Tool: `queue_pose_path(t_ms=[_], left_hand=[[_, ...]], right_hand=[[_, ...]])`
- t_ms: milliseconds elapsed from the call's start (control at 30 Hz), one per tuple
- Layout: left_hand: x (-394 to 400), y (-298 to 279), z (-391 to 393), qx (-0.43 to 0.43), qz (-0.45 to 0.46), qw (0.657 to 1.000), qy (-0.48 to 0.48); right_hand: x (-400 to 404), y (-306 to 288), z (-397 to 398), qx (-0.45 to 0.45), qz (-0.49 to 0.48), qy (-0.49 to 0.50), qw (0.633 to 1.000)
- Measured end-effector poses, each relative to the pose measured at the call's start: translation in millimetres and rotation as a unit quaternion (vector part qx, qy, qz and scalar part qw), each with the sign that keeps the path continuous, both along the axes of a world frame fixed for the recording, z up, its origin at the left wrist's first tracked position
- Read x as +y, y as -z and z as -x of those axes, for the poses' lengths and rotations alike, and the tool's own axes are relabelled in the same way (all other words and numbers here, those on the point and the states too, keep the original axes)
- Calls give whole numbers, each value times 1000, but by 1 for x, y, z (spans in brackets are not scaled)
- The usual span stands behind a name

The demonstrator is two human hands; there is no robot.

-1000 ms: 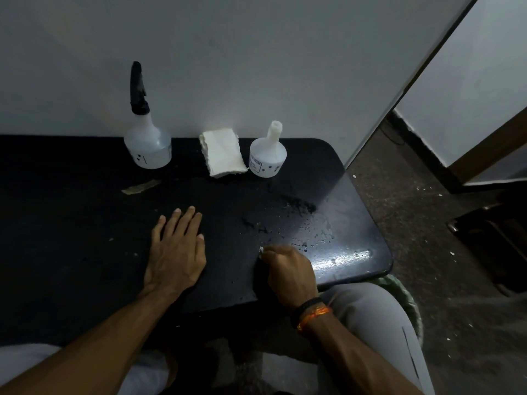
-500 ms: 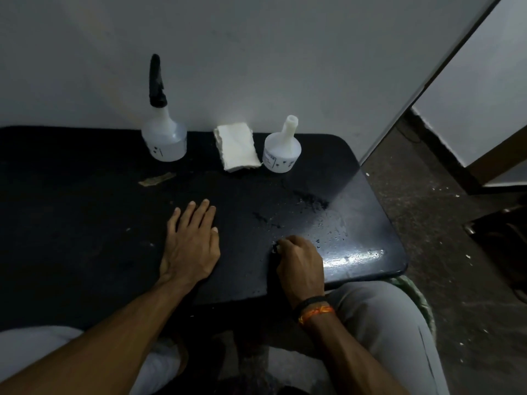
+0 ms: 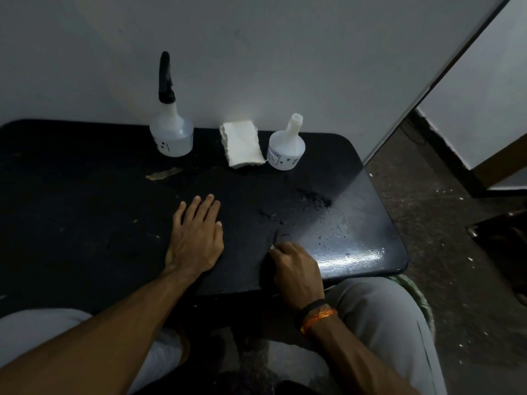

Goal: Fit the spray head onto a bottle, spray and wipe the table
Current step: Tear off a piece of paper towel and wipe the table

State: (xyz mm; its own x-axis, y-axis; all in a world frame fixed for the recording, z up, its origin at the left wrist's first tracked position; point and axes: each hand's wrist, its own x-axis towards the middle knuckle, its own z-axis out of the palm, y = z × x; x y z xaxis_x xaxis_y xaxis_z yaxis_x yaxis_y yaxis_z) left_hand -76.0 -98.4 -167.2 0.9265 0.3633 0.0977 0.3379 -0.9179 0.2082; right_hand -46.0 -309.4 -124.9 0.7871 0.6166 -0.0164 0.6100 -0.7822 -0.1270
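A scrap of tape or paper [image 3: 163, 174] is lying at about ten o'clock on the black table [image 3: 71, 223]. Just past it, at eleven o'clock by the wall, a translucent bottle [image 3: 172, 135] is standing upright and wearing the black spray head [image 3: 165, 78]. The left hand [image 3: 196, 238] is resting palm down near the table's middle, fingers straight and close together, holding nothing. At twelve o'clock a folded white cloth [image 3: 242, 143] is lying flat, almost touching a second bottle [image 3: 286, 148] at one o'clock, whose neck is standing bare. The right hand [image 3: 296, 269] is sitting curled at five o'clock (a black and orange wristband [image 3: 316, 313] is circling the wrist), fingers bunched; something pale is peeking out at the fingertips, too small to identify. Droplets [image 3: 328, 223] are glistening on the table at three o'clock.
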Motion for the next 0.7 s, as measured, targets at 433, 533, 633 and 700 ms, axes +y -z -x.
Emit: queue_pose_path(t_ms=[433,533,633,700], left_hand=[[1,6,-1,-3,11,1000,0],[2,6,-1,-3,16,1000,2],[2,5,0,-7,22,1000,6],[2,5,1,-5,24,1000,6]], right_hand=[[18,10,12,-5,-20,-53,998],[34,7,16,58,-146,-26,987],[39,-2,10,273,-378,192,863],[34,-11,0,386,-493,303,719]])
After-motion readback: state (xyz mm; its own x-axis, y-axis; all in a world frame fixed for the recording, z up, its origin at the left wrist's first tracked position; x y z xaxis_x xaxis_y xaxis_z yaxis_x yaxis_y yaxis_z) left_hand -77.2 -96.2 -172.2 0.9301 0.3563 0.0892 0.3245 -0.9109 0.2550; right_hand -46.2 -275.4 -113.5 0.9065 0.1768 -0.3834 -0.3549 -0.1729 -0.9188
